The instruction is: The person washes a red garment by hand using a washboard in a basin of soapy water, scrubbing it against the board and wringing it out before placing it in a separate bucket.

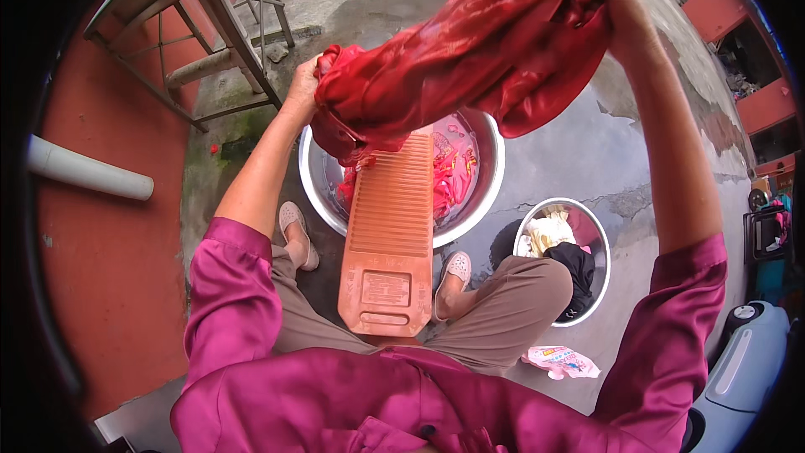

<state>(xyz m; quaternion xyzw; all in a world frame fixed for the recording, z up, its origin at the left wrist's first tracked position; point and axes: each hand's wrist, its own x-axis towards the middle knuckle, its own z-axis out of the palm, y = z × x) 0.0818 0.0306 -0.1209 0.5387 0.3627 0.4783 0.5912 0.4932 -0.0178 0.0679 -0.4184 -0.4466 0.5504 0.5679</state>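
A wet-looking red satin garment [465,56] is stretched in the air between my raised hands. My left hand [305,85] grips its lower left end, and my right hand [619,9] clutches its bunched upper right end. Below it, an orange plastic washboard [393,201] slopes from between my knees into a large metal basin [494,189]. Red and pink cloth [453,170] lies in water in that basin, beside the board. The garment hides the basin's far part.
A smaller metal basin [605,283] with white and black clothes stands by my right knee, near a pink-and-white plastic packet [561,362]. A metal-legged table [207,12], a wall pipe [94,170] and a red wall [126,277] are left. A grey-blue wheeled object [745,371] stands right.
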